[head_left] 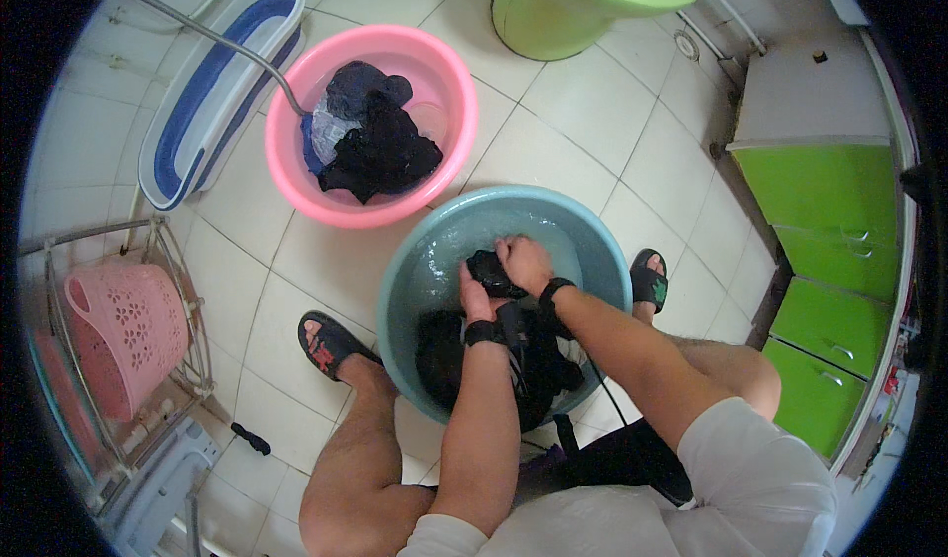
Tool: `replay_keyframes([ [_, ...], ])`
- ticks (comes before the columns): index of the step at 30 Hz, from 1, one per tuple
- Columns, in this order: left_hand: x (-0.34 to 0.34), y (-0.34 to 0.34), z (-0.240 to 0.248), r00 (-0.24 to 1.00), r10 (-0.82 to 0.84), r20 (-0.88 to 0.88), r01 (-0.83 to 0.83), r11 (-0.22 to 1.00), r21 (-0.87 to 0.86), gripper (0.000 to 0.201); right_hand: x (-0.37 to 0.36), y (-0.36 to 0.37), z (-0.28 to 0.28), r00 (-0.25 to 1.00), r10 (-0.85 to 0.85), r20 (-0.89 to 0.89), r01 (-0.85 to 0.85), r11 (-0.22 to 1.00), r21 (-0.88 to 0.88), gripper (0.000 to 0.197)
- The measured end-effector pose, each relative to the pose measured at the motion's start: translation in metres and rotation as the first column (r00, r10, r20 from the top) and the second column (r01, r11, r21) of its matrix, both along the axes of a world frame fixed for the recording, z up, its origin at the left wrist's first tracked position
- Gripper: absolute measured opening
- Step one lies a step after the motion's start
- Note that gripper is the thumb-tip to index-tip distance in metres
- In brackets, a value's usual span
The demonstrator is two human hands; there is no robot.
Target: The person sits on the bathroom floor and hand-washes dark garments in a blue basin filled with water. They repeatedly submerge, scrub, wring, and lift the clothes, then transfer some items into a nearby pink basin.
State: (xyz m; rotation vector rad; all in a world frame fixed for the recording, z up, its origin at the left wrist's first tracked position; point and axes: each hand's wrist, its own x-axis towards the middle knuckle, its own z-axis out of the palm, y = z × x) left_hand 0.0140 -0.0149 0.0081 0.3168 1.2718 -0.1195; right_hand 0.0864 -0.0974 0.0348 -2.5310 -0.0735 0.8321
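Note:
Between my feet stands a teal basin point(392, 290) with water in it. Over the water, my two hands hold a bunched black piece of cloth point(491, 273), too crumpled to tell its kind. My left hand point(475, 296) is closed on its left side, and my right hand point(527, 264) grips it from the upper right with bent fingers. More black clothing point(444, 350) lies in the near part of the basin, under my forearms. Each wrist wears a black band.
A pink basin point(278, 152) holds dark clothes point(380, 147) and a grey hose end point(292, 101). Left are a folded blue-and-white tub point(178, 113) and a pink basket point(138, 330) on a rack. A small dark object point(251, 438) lies on the tiles. A green toilet point(543, 19) and green cabinets point(820, 261) stand beyond.

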Motion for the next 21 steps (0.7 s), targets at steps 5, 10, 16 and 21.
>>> replay_keyframes([
  [5,-0.005,-0.002,0.009,0.956,0.290,0.043,-0.279,0.946,-0.167,0.067,-0.003,-0.013,-0.018,0.986,0.073,0.153,-0.068,0.997,-0.036,0.050],
  [10,-0.015,0.003,-0.006,0.962,0.157,0.223,-0.113,0.974,-0.195,0.079,-0.009,0.002,-0.008,0.968,0.098,-0.233,-0.101,0.995,-0.002,0.045],
  [16,-0.004,0.004,-0.025,0.982,0.069,0.174,-0.061,0.997,-0.054,0.069,-0.007,0.008,0.006,0.976,0.054,-0.212,-0.038,0.996,0.081,0.047],
  [21,-0.004,-0.002,-0.019,0.979,0.152,0.132,-0.132,0.980,-0.148,0.049,0.005,-0.007,-0.012,0.981,0.070,0.181,-0.120,0.951,0.285,0.034],
])
